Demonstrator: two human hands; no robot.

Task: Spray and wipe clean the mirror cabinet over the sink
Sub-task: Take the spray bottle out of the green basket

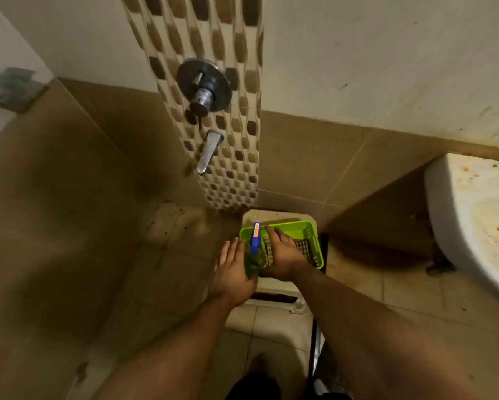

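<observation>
A green plastic basket (311,229) sits on a pale stool below me. Inside it stands a spray bottle with a blue trigger head (255,238), and beside that lies a checked cloth (303,248). My left hand (232,267) lies with straight fingers against the basket's left wall, next to the bottle. My right hand (283,254) is inside the basket, lying flat on the checked cloth with its fingers extended. The mirror cabinet is out of view.
The pale stool (274,287) stands on the tiled floor against the wall. A stained white sink (473,226) juts in at the right. A shower mixer (203,86) and spout (209,151) are on the patterned tile strip ahead.
</observation>
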